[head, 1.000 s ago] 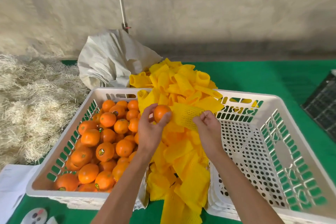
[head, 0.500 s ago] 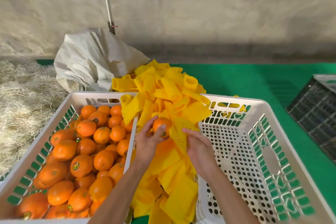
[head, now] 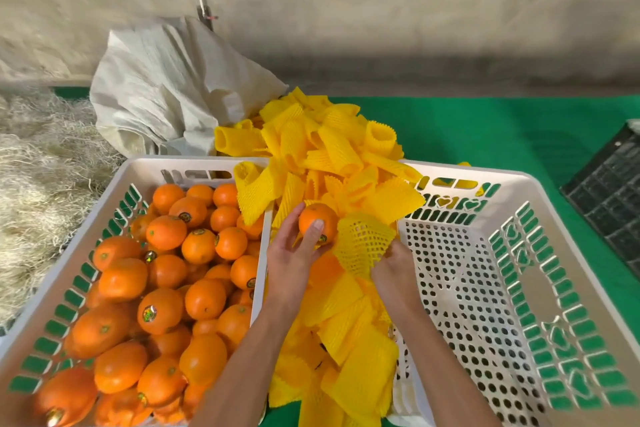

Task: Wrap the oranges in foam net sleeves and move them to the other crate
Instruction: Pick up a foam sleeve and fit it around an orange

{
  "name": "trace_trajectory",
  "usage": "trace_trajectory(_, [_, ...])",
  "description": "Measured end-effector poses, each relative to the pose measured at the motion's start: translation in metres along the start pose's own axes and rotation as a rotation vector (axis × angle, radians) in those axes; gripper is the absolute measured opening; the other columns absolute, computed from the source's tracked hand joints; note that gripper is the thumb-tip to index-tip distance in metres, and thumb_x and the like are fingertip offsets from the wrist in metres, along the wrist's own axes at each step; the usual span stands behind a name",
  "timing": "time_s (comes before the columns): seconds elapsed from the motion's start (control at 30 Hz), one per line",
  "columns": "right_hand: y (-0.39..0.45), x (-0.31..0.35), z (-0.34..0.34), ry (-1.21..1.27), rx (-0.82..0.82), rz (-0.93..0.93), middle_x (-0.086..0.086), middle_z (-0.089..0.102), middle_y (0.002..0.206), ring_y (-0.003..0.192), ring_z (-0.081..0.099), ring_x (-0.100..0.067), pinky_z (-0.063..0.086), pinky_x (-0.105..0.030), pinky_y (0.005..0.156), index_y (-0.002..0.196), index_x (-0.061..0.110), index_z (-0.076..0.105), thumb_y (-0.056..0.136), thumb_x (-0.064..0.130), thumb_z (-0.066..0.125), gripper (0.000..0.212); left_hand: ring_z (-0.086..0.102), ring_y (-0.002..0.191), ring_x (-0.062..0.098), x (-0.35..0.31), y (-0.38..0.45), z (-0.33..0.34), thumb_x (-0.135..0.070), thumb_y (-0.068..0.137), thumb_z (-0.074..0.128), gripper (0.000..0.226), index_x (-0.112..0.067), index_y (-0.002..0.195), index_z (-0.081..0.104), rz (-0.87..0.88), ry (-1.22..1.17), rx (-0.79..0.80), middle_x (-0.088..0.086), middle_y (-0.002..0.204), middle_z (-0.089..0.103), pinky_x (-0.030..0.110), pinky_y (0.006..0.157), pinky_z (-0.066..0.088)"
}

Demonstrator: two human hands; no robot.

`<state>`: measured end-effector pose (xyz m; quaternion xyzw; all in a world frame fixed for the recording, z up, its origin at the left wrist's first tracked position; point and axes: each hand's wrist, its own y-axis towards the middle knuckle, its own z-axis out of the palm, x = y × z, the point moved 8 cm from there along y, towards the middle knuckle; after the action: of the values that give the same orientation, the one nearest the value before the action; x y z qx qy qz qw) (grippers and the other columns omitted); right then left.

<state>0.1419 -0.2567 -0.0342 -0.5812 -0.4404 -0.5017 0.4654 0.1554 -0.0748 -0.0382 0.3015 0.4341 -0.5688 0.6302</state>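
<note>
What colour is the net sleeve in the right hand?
Yellow, with an open mesh pattern; the sleeve shows in the head view.

Left hand (head: 289, 262) round an orange (head: 317, 224), right hand (head: 393, 269) pinching a stretched yellow foam net sleeve (head: 363, 243) beside it.

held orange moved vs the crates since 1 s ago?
Yes. The orange in the left hand has dropped from above the left crate back rim to below it, still between the crates.

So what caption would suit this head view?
Left hand holds an orange beside a net sleeve opened by the right hand.
</note>
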Motion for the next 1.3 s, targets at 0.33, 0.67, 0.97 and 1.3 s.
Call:
trace_trajectory(0.33, [-0.002, 0.002, 0.012, -0.092, 0.170, -0.052, 0.012, 0.076, 0.102, 0.091, 0.072, -0.014, 0.061, -0.029, 0.074, 0.109, 0.041, 0.070, 0.093, 0.022, 0.071, 0.025, 0.068, 0.091, 0.004, 0.010, 0.005, 0.010, -0.053, 0.098, 0.048, 0.042, -0.028, 0.120, 0.073, 0.078, 0.386, 0.190, -0.012, 0.100, 0.077, 0.016, 0.077, 0.052])
trace_trajectory(0.67, [-0.004, -0.005, 0.014, -0.223, 0.085, -0.097, 0.016, 0.065, 0.114, 0.101, 0.063, 0.003, 0.051, -0.020, 0.085, 0.125, 0.036, 0.052, 0.079, 0.032, 0.059, 0.047, 0.066, 0.121, 0.019, 0.027, -0.011, 0.027, -0.041, 0.092, 0.069, 0.041, -0.021, 0.127, 0.070, -0.235, 0.225, 0.399, 0.002, 0.128, 0.072, 0.042, 0.097, 0.054])
trace_trajectory(0.97, [-0.012, 0.007, 0.005, 0.047, 0.069, -0.107, 0.003, 0.072, 0.092, 0.088, 0.067, -0.011, 0.055, -0.039, 0.081, 0.101, 0.019, 0.071, 0.100, 0.047, 0.042, 0.040, 0.066, 0.122, 0.023, 0.015, -0.008, 0.021, -0.023, 0.087, 0.079, 0.053, -0.018, 0.136, 0.063, -0.284, 0.010, 0.287, 0.009, 0.133, 0.070, 0.046, 0.094, 0.053])
trace_trajectory(1.3, [-0.019, 0.046, -0.001, -0.408, 0.004, -0.487, 0.020, 0.037, 0.147, 0.133, 0.044, -0.004, 0.046, -0.023, 0.096, 0.143, 0.041, 0.040, 0.081, 0.067, 0.073, 0.074, 0.062, 0.111, 0.020, 0.010, 0.001, 0.011, -0.039, 0.077, 0.085, 0.068, -0.014, 0.137, 0.064, -0.281, -0.046, 0.179, 0.006, 0.125, 0.070, 0.043, 0.089, 0.050])
